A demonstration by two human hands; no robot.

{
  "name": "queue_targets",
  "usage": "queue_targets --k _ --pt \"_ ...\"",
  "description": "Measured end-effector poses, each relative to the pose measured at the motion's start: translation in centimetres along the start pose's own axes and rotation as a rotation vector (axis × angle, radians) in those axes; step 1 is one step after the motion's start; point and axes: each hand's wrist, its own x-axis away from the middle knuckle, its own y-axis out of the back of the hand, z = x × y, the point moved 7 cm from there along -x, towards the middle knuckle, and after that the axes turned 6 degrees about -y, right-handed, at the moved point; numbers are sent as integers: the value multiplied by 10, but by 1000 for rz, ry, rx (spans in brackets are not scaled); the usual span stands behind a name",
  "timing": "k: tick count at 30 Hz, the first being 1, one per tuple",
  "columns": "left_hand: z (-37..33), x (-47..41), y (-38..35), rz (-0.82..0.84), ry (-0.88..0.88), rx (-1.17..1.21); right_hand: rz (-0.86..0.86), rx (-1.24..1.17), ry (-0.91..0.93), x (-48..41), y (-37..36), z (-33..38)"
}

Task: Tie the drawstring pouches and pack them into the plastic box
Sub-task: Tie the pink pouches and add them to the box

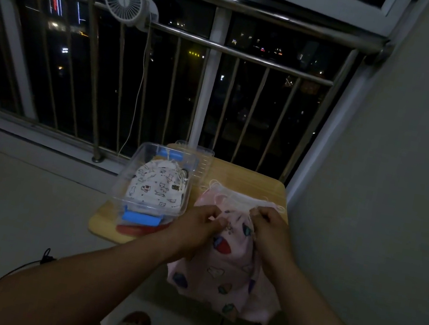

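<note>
the pink pouch (229, 272) lay at the six o'clock side of the small wooden surface (247, 179), its bottom hanging past the near edge. both hands pinched its gathered neck with curled fingers, the left hand (204, 224) at nine o'clock of the neck and the right hand (268, 225) at three o'clock. the cord itself was too dim to make out between them.

the plastic box (126, 176) stood open at nine o'clock of the pouch, with a white printed pouch (156, 186) already inside. its clear lid (202, 160) lay at the box's twelve to one o'clock.

the likeliest slip looked to be the pink pouch sliding off at six o'clock if the grip loosened mid-knot, since so much cloth overhung. a hard tug could also snag the loose cords of the pale pouch (244, 198) lying just beyond at twelve o'clock. the box sat close to the surface's nine o'clock edge, so a shove while packing might tip it over.

room was tight: a wall (387, 191) closed in at three o'clock and the railing (226, 48) at twelve. the open way into the box ran from above, toward ten o'clock.
</note>
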Motion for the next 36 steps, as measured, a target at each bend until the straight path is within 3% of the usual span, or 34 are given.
queue_targets --k 5,10,19,22,24,27,29,33,36 --pt "-11 -13 47 -230 -65 118 371 -187 -116 11 -41 6" --pt "-15 -32 113 -402 -79 116 316 -17 -60 -7 -79 32" --pt "-3 -92 231 -604 46 -166 252 68 -60 -95 -176 89" --pt "15 -99 236 -534 25 -553 125 411 63 -113 -185 78" --pt "23 -99 222 -457 -81 -812 83 557 205 -111 -186 75" --pt "34 -101 189 -211 -152 -1063 207 811 507 -99 -207 74" --pt "47 -103 173 -18 -87 -1050 294 1062 628 -89 -220 73" --pt "70 -107 165 267 10 -1280 524 1494 594 -74 -243 66" --pt "78 -110 169 301 4 -1376 675 1685 602 -67 -266 48"
